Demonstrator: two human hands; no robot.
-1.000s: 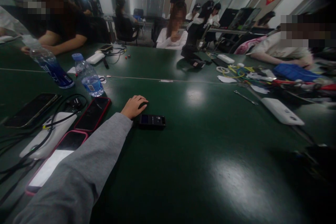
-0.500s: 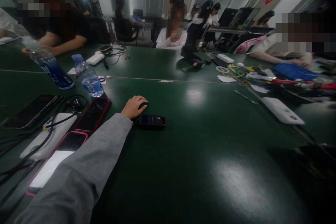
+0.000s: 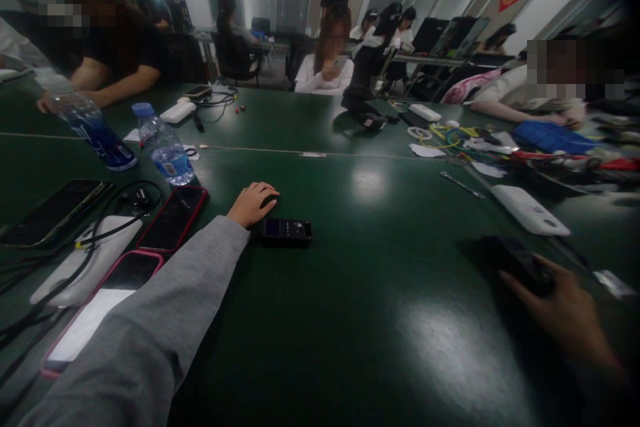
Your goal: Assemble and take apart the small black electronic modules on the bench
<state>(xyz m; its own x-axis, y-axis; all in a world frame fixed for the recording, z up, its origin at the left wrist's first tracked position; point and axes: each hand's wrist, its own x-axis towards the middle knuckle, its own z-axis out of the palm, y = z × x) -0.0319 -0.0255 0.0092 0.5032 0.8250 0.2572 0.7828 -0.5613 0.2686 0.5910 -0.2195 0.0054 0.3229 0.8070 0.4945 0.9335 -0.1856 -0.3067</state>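
Note:
My left hand (image 3: 251,204), in a grey sleeve, rests on the green table (image 3: 360,293) with its fingers curled down over a small dark spot that I cannot make out. A small black device with a dim screen (image 3: 286,230) lies right beside that hand. My right hand (image 3: 563,317) is at the lower right, dim and smeared. Its fingers close around a black object (image 3: 507,259) on the table.
Left of my arm lie a red-cased phone (image 3: 173,217), a pink-cased phone (image 3: 103,310), a white power bank (image 3: 85,260) with black cables, and two water bottles (image 3: 163,145). Another white power bank (image 3: 529,210) and a clutter of tools and wires lie at the right. Other people sit around the table.
My right hand has come into view at the lower right, on a black object. My left hand has stayed beside the small black device.

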